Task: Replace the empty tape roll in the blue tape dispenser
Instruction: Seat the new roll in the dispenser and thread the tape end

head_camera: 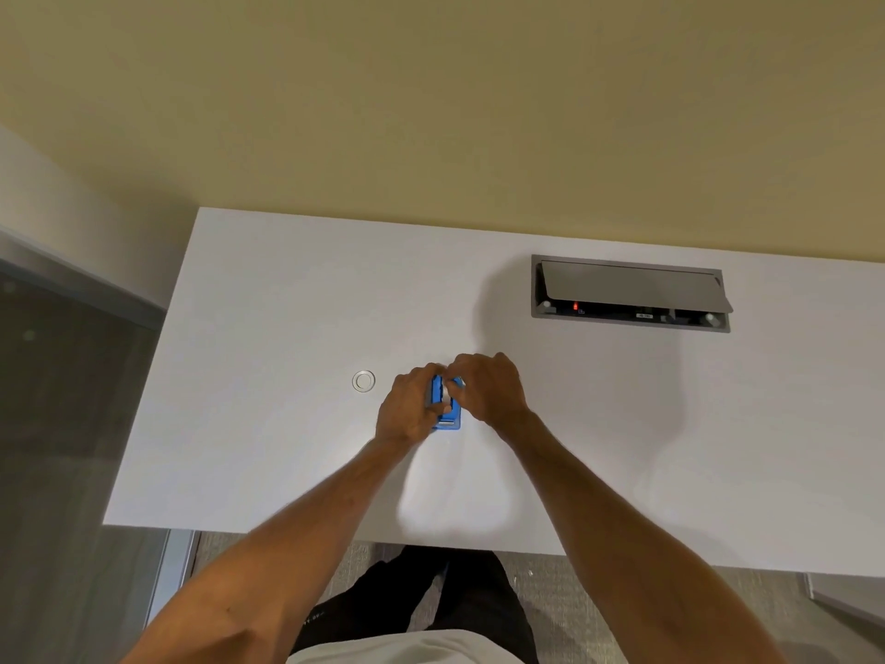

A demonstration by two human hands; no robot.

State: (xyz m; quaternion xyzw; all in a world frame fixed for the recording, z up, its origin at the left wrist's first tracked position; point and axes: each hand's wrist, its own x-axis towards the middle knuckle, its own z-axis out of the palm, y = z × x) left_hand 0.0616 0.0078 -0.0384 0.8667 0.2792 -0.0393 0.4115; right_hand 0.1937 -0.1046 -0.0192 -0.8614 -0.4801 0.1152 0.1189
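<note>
The blue tape dispenser [448, 418] stands on the white desk [287, 448], mostly covered by both hands. My left hand [407, 407] wraps its left side and grips it. My right hand [486, 390] comes over its top from the right, fingertips pinched on a small grey-white roll [446, 393] that sits in the dispenser's slot. A clear tape roll [363, 381] lies flat on the desk, a short way left of my left hand. The metal cutter end of the dispenser points toward me.
A grey cable box [629, 293] with its lid tilted open is sunk into the desk at the back right. The desk's left edge and a dark glass panel [72, 424] lie to the left. The wall runs along the desk's far edge.
</note>
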